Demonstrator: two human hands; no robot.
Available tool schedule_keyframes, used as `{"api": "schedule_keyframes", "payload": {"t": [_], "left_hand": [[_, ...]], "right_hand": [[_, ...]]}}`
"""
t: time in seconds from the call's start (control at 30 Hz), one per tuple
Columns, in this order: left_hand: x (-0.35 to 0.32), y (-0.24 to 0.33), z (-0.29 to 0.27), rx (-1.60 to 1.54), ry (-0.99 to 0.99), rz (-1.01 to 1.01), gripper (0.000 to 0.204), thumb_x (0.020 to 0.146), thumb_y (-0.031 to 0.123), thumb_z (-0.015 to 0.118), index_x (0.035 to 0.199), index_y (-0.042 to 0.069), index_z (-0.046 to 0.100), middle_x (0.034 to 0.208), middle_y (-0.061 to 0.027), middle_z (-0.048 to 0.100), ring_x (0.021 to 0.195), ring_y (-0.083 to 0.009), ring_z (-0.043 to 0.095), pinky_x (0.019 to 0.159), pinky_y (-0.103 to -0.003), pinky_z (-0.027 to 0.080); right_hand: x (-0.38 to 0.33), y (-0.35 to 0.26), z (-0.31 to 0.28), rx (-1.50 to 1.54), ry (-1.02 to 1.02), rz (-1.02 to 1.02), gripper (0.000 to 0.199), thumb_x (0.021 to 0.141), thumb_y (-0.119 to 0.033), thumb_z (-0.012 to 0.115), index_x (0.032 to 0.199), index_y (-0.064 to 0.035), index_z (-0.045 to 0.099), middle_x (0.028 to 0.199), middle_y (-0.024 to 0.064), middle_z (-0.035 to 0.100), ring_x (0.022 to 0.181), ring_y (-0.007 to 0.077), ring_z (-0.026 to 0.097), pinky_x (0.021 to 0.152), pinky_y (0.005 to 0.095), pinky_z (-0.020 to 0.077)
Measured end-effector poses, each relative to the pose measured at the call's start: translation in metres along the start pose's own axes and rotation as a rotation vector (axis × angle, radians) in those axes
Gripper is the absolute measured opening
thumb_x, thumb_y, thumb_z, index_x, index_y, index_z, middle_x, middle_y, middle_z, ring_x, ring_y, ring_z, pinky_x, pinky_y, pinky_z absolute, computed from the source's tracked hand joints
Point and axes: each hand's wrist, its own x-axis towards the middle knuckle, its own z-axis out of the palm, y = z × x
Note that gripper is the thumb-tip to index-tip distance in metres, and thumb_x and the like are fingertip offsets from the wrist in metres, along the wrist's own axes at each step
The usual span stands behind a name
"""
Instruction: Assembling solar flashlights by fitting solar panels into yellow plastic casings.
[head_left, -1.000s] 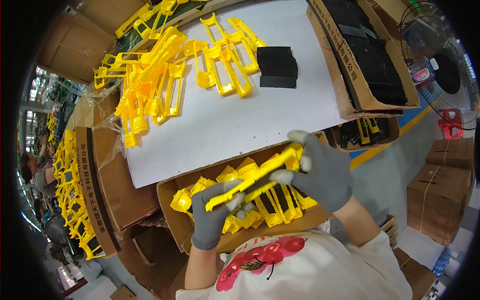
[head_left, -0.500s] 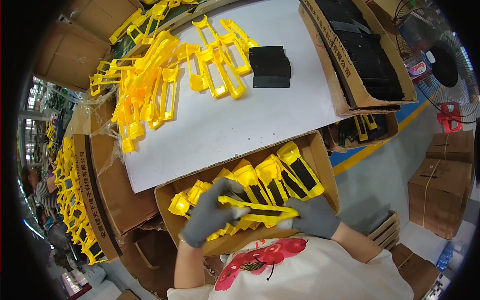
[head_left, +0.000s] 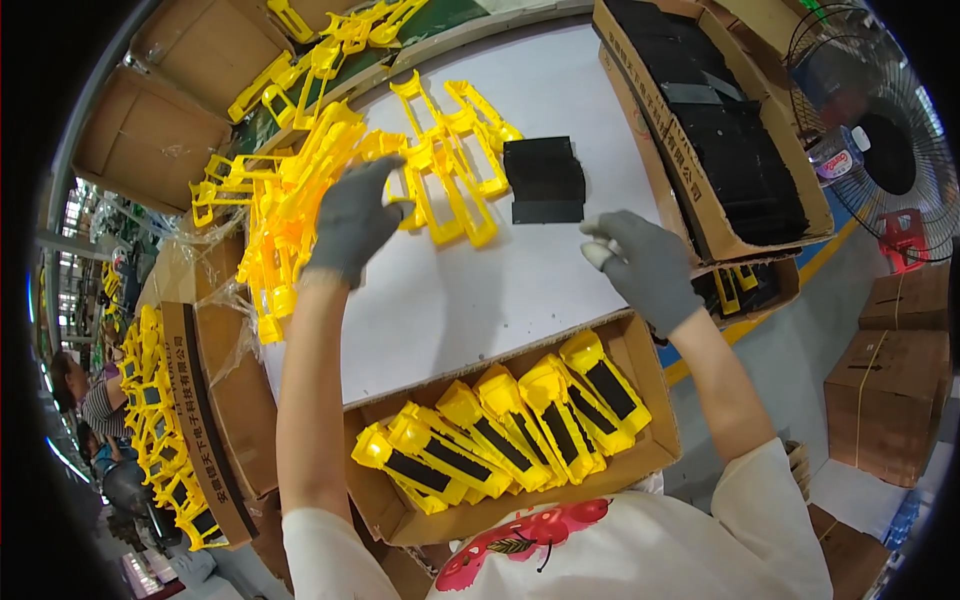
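Observation:
My left hand (head_left: 354, 222), in a grey glove, hovers at the right side of a heap of yellow plastic frames (head_left: 290, 220). Its thumb and fingers are apart, and I see nothing held. More loose yellow frames (head_left: 455, 185) lie just right of its fingertips. My gloved right hand (head_left: 645, 268) is over the table's right side, fingers bent but apart and holding nothing. Nearest to it is a stack of flat black strips (head_left: 545, 180). Close to my body, a cardboard box (head_left: 650, 445) holds several yellow frames with black strips (head_left: 565, 420) set in them.
A tall box of black strips (head_left: 740, 140) stands at the white table's (head_left: 450, 310) right edge. Beyond it is a wire fan (head_left: 885, 140). Cardboard cartons (head_left: 885, 385) stand on the floor at right. Another box (head_left: 205, 430) at left holds yellow frames.
Both hands have moved away from the near box, out over the table. The yellow frame they held is no longer in them, and more of the box's contents shows.

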Motion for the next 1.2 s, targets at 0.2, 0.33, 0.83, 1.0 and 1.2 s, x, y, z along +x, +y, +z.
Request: {"api": "schedule_keyframes", "payload": {"t": [0.2,0.33,0.83,1.0,1.2], "left_hand": [[0.090,-0.040,0.078,0.192,-0.207,-0.113,0.071,0.071,0.015,0.070,0.135,0.013,0.042,0.123,-0.0172,0.058,0.118,-0.0356,0.052,0.097,-0.043,0.044],[0.080,-0.026,0.076,0.232,-0.238,-0.009,0.066,0.071,0.015,0.064,0.134,0.010,0.043,0.125,-0.0141,0.057,0.119,-0.0344,0.052,0.094,-0.047,0.045],[-0.073,-0.011,-0.017,-0.256,-0.231,-0.203,0.035,0.062,0.012,0.081,0.092,0.006,0.064,0.082,-0.0065,0.064,0.080,-0.0229,0.063,0.068,-0.033,0.049],[-0.142,-0.004,-0.033,-0.971,-0.173,-0.529,0.023,0.080,0.006,0.063,0.102,0.002,0.067,0.083,-0.0077,0.069,0.064,-0.0137,0.066,0.052,-0.024,0.051],[-0.187,0.050,-0.006,-1.485,-0.038,-0.616,0.025,0.087,0.005,0.060,0.108,-0.006,0.063,0.099,-0.0163,0.067,0.072,-0.0176,0.065,0.061,-0.024,0.052]], "right_hand": [[0.043,0.027,0.037,-0.238,0.029,-0.113,0.020,0.079,-0.018,0.068,0.098,-0.0137,0.066,0.101,0.0049,0.061,0.091,0.0253,0.062,0.074,0.0370,0.0512],[0.054,0.019,0.058,-0.255,0.032,-0.247,0.017,0.080,-0.017,0.063,0.096,-0.0109,0.066,0.099,0.0059,0.061,0.088,0.0241,0.063,0.069,0.0374,0.0529],[0.047,-0.011,0.022,-0.050,-0.225,0.043,0.022,0.079,-0.025,0.065,0.095,-0.0097,0.064,0.084,0.0123,0.069,0.081,0.0325,0.066,0.073,0.0421,0.0517],[0.005,-0.037,-0.008,0.498,-0.119,0.218,0.019,0.087,-0.014,0.064,0.102,-0.0042,0.057,0.073,0.0081,0.066,0.058,0.0108,0.063,0.051,0.0260,0.0474],[-0.051,-0.101,-0.022,0.918,-0.406,0.253,0.019,0.091,-0.011,0.060,0.108,-0.0024,0.057,0.080,0.0054,0.068,0.072,0.0085,0.066,0.063,0.0227,0.0523]]}}
